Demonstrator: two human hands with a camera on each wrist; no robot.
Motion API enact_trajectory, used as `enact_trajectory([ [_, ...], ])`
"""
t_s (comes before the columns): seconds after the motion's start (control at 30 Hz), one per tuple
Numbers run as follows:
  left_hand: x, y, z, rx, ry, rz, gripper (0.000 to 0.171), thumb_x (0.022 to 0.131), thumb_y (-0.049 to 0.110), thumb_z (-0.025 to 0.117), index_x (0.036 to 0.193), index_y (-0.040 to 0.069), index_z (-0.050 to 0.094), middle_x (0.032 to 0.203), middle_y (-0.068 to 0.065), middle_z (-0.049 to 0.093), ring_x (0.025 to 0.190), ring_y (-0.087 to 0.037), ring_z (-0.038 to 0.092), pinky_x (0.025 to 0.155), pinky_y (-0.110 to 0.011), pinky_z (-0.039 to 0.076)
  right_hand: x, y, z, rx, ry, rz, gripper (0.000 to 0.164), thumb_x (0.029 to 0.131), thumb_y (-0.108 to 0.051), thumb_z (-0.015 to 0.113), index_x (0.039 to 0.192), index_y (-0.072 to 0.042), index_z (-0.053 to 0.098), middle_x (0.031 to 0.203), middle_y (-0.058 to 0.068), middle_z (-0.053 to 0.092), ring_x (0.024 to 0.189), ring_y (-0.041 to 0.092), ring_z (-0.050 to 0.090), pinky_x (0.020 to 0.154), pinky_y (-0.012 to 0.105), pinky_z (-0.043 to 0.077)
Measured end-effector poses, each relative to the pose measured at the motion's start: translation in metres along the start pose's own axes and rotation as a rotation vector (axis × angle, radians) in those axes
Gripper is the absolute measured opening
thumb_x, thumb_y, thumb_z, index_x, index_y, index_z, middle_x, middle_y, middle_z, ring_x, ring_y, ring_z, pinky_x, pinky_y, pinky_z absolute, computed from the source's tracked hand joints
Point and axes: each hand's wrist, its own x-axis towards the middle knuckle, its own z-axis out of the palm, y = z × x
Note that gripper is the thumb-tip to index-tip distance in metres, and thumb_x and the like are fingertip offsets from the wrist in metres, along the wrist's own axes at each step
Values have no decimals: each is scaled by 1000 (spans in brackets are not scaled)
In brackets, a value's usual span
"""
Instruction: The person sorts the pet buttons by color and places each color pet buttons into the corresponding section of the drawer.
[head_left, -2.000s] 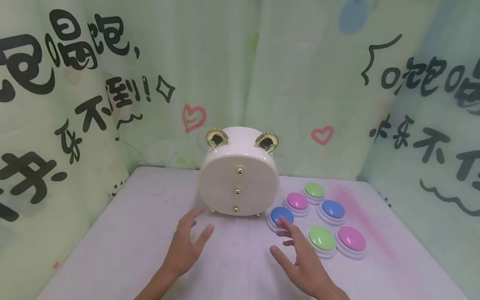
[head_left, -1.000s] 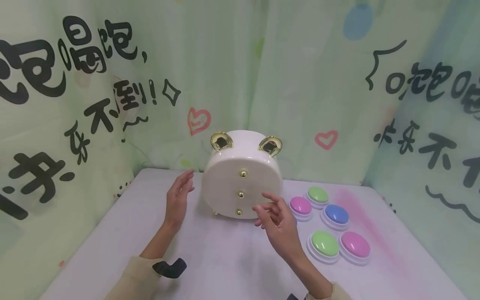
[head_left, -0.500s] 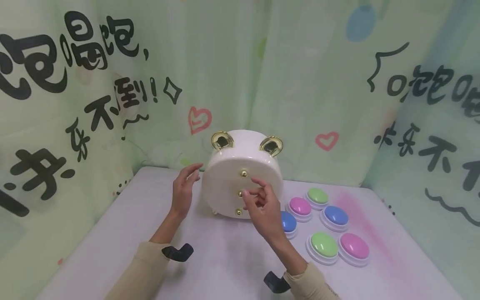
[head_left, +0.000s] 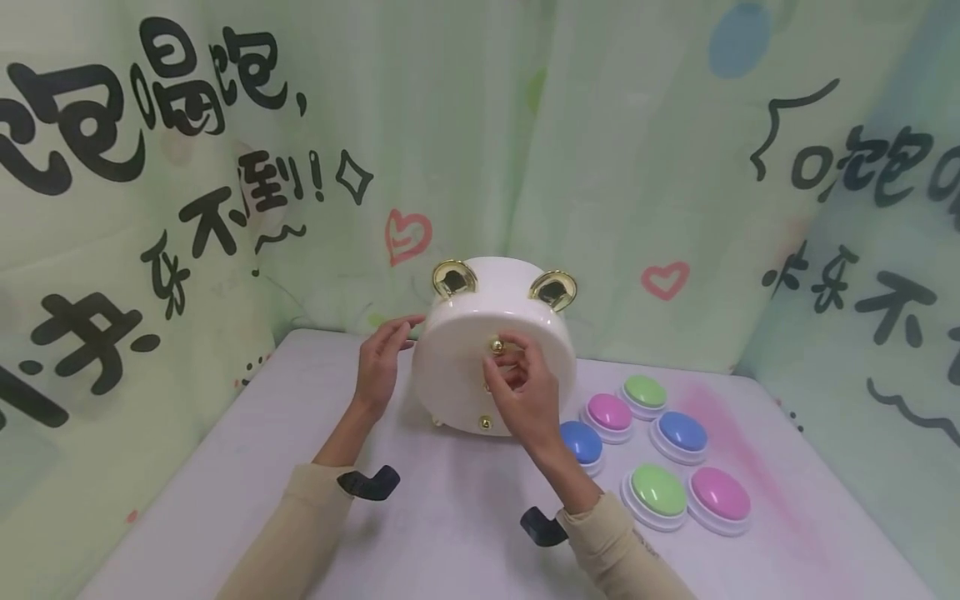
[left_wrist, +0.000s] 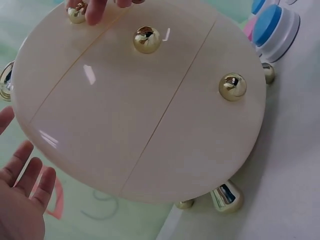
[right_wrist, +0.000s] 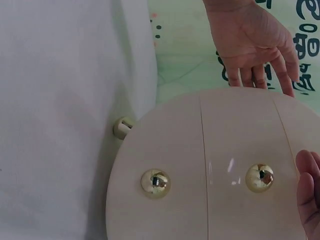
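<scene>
A white round drawer box [head_left: 457,367] shaped like an alarm clock stands upright on the table, with gold ears and feet. Three gold knobs run down its front, and seams divide the front into drawers. My right hand [head_left: 528,396] has bent fingers at the top knob [left_wrist: 76,13], thumb and forefinger on either side of it; I cannot tell whether they pinch it. The middle knob [left_wrist: 146,39] and bottom knob [left_wrist: 233,87] show clearly in the left wrist view. My left hand [head_left: 377,367] is at the box's left side, fingers loosely extended, fingertips close by its wall.
Several push buttons with white bases stand right of the box, among them a blue button [head_left: 581,442], a green button [head_left: 658,489] and a pink button [head_left: 720,492]. A pale green curtain [head_left: 615,167] with black writing encloses the table [head_left: 247,500] behind and at both sides.
Both hands have moved forward to the box. My right hand has gone from over the buttons, leftward and up, to the top knob; my left has reached the box's left side.
</scene>
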Motion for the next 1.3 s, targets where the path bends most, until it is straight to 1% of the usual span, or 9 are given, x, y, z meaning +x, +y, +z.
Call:
enact_trajectory([
  [0.1,3,0,1,2,-20,-19,35,109,22,47,122,-2,69,129,-16,68,124,-18,57,103,-52,47,2,4,1,-76,5,-51,34,94,-7,72,125,-5,60,88,10,74,61,16,66,54,24,53],
  [0.3,9,0,0,8,-32,-21,34,108,20,48,118,-4,71,124,-19,70,120,-17,60,101,-49,48,8,8,-1,-266,40,-181,30,91,-5,74,119,-6,62,84,9,75,58,15,64,52,24,50],
  [0.43,13,0,0,-5,-37,-34,32,107,18,51,115,-4,72,121,-19,71,116,-13,62,99,-44,51,10,8,-3,-330,53,-227,30,89,-4,75,117,-5,63,82,9,75,58,15,64,52,25,50],
  [0.6,15,-1,-2,3,-55,-48,26,105,16,57,115,-2,72,121,-17,72,110,-9,64,95,-35,53,12,7,-4,-304,40,-216,29,89,-1,75,115,-4,62,83,12,75,60,17,68,53,26,53],
  [0.77,15,-1,-6,17,-85,-78,25,104,17,60,117,-1,71,121,-13,72,106,-7,66,89,-26,54,11,6,-4,-289,25,-204,28,89,0,75,113,-5,62,84,10,75,63,16,68,55,24,54],
  [0.9,15,-2,-7,18,-110,-93,26,105,19,60,119,0,70,123,-14,71,105,-7,66,88,-25,54,8,3,-7,-294,18,-209,28,88,-1,76,112,-5,62,81,9,73,63,15,67,55,24,54],
  [1.0,15,-3,-8,25,-124,-91,28,105,21,60,122,1,70,124,-15,70,106,-6,66,89,-25,54,5,0,-9,-292,11,-203,28,88,-1,76,112,-5,63,80,7,73,64,14,66,55,25,54],
  [1.13,13,-4,-10,31,-121,-92,28,104,21,61,123,2,70,126,-15,70,106,-5,65,90,-24,54,-1,-5,-11,-281,-6,-194,27,88,0,77,110,-6,63,82,7,73,66,14,66,55,27,54],
  [1.3,14,-3,-11,35,-120,-85,27,102,17,65,122,1,71,126,-17,69,108,-5,64,90,-24,53,-8,-12,-14,-272,-13,-202,28,87,0,78,110,-6,63,85,7,73,66,14,66,54,26,54],
])
